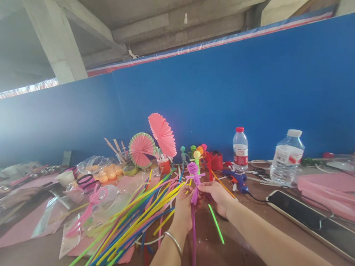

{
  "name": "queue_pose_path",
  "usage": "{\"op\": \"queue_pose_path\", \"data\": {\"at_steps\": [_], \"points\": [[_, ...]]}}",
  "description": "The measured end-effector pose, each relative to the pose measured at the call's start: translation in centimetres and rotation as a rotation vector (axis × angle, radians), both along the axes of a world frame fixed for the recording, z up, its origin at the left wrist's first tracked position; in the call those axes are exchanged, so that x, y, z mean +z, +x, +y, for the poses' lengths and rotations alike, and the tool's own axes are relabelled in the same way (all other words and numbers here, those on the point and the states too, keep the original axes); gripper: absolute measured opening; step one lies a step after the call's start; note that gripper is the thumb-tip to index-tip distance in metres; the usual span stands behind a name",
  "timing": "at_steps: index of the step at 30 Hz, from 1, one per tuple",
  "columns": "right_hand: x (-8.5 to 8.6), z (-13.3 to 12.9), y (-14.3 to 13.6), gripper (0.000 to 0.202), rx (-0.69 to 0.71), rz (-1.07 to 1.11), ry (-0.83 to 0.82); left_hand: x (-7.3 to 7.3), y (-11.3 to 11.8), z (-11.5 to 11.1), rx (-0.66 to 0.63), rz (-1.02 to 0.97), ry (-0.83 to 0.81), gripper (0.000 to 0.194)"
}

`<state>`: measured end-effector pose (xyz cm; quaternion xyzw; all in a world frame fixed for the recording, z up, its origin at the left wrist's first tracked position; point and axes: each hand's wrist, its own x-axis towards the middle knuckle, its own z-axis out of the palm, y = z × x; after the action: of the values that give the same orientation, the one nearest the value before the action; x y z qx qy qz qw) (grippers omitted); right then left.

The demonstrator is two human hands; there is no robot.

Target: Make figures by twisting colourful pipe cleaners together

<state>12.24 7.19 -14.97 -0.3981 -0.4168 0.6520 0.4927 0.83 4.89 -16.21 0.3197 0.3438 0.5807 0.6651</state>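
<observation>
A small purple pipe-cleaner figure (195,175) is held upright between my two hands, its round head and spread arms above my fingers. My left hand (184,207) is closed around its lower part from the left. From the right, my right hand (216,195) pinches the figure just under its arms. A long purple stem (194,243) hangs down from it toward the table's near side. Behind it stand several similar figures, among them a yellow-green one (197,158) and a teal one (183,157). A short green stem (216,224) lies below my right hand.
Many coloured pipe cleaners (135,219) spread at the left. A red-capped bottle (240,150), a blue glue gun (238,180), a clear bottle (287,158) and a phone (317,224) lie or stand at the right. Pink paper fans (162,135) stand behind; another person's arm (11,201) is far left.
</observation>
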Motion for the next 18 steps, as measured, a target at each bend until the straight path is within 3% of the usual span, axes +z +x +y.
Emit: {"op": "queue_pose_path", "data": {"at_steps": [5,8,13,18], "points": [[0.0,-0.4,-0.6,0.01,-0.142,0.113,-0.072,0.1,-0.1,-0.5,0.326,0.667,0.476,0.011],[0.0,-0.8,-1.0,0.01,-0.191,0.153,-0.076,0.3,-0.3,-0.6,0.405,0.911,0.651,0.017],[-0.5,-1.0,-1.4,0.013,-0.251,0.176,-0.054,0.7,-0.7,-0.7,0.522,1.149,0.9,0.019],[-0.6,-1.0,-1.4,0.015,-0.216,0.162,-0.045,0.4,-1.1,-0.6,0.51,1.261,0.952,0.016]]}}
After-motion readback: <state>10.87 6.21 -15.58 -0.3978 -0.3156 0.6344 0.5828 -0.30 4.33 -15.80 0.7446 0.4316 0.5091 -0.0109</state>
